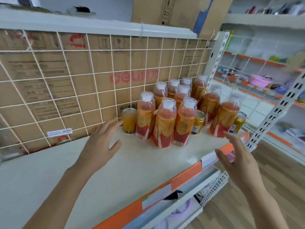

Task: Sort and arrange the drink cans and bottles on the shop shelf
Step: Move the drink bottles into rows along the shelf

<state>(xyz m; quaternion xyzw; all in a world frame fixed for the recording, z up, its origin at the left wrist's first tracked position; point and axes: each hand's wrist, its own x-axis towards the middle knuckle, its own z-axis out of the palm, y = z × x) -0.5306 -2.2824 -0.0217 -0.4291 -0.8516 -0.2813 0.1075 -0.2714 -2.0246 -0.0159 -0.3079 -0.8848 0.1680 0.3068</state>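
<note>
Several orange drink bottles [164,124] with white caps and red-orange labels stand clustered at the right end of the white shelf [132,162]. One bottle [224,116] stands apart at the right front. A gold can [129,120] sits left of the cluster by the wire grid; another gold can [198,122] stands between bottles, and a third can [239,122] is at the far right. My left hand [100,142] hovers with fingers spread, fingertips just short of the left can. My right hand [237,159] is raised with straight fingers below the right bottle. Neither holds anything.
A white wire grid [92,76] backs the shelf, with cardboard boxes [49,80] behind it. An orange price strip [186,176] runs along the front edge. A perforated upright [272,116] stands at the right, with another stocked shelf unit [260,80] beyond.
</note>
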